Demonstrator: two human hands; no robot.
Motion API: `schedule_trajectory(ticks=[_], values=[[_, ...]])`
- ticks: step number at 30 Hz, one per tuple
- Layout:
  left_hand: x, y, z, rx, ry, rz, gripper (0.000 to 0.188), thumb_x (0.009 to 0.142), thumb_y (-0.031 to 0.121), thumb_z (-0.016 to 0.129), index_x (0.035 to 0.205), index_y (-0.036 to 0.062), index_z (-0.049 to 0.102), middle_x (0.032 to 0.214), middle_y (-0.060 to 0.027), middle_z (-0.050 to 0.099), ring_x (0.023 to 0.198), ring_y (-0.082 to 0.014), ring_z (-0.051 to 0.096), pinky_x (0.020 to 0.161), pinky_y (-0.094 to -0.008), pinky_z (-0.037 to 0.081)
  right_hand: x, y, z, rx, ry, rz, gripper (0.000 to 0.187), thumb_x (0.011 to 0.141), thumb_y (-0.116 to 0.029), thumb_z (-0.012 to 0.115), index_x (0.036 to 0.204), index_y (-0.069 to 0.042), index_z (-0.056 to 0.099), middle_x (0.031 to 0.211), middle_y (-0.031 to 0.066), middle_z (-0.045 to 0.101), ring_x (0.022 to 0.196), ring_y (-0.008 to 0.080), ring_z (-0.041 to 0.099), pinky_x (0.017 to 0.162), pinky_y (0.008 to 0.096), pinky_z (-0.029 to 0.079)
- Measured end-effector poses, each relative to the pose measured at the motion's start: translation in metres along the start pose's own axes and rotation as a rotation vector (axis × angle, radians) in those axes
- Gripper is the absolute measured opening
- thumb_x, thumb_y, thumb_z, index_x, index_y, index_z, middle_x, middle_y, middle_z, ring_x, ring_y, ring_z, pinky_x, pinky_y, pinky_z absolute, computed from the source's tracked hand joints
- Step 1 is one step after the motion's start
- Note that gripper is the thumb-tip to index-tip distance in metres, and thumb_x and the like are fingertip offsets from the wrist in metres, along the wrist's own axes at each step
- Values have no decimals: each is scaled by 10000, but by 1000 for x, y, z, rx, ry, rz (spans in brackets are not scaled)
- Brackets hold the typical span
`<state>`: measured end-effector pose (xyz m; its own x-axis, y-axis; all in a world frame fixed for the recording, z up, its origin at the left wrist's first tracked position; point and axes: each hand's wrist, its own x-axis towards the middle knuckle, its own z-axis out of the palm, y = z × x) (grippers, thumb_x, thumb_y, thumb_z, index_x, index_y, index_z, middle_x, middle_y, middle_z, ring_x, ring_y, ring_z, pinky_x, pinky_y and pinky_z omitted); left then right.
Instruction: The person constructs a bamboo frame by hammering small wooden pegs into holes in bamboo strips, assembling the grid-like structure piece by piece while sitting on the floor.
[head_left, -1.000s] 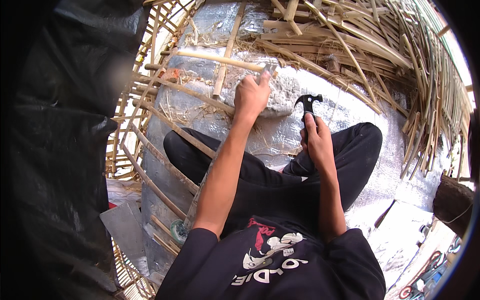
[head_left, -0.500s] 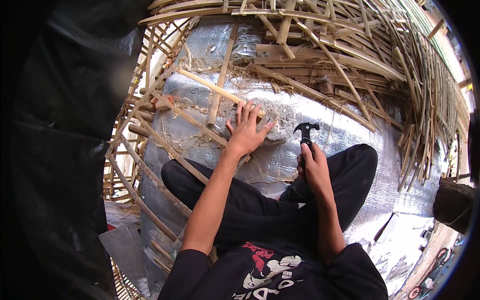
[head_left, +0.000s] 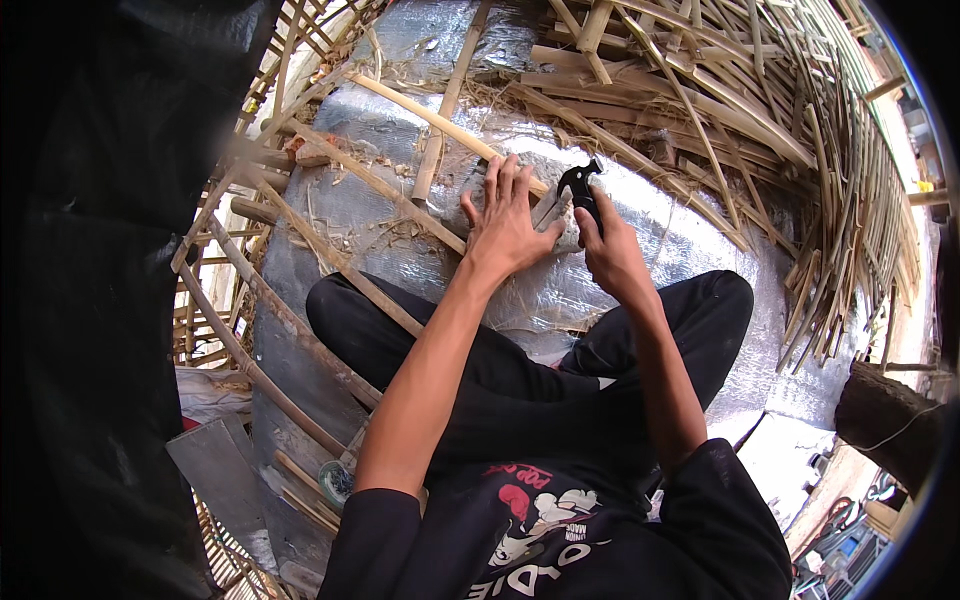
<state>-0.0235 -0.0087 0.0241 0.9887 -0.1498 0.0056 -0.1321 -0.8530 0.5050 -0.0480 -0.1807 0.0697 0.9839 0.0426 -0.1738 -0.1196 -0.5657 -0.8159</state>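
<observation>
Head view: a black claw hammer [head_left: 579, 184] is held by its handle in the closed grip of the right hand [head_left: 613, 252], its head just beside a flat grey metal piece [head_left: 544, 209] at a rough grey block [head_left: 572, 238]. The left hand [head_left: 503, 230], grip wide with fingers spread, lies over a long pale bamboo stick [head_left: 430, 119] reaching the block. Beneath lies a silver foil sheet [head_left: 665, 222], with split brown bamboo [head_left: 735, 95] heaped beyond.
</observation>
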Motion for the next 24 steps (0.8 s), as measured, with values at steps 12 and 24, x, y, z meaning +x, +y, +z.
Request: schedule_trajectory(ticks=[12,24], values=[[1,-6,4,5,57,12,982,723,574,748,1491,120,340,1609,-122,256,1532,-278,135,1094,-664,164,-7,-21,24,-317,47,-24,539,1051,-256,449,1418,120,330,852,389,646,808,549,642,726,589,484],[2,-3,3,-4,83,-26,1020,685,637,772,1472,113,389,1597,-94,290,1519,-275,181,1096,-685,184,22,-38,-22,-505,-241,-120,337,1039,-255,488,1144,65,482,803,366,646,808,541,645,714,595,484]])
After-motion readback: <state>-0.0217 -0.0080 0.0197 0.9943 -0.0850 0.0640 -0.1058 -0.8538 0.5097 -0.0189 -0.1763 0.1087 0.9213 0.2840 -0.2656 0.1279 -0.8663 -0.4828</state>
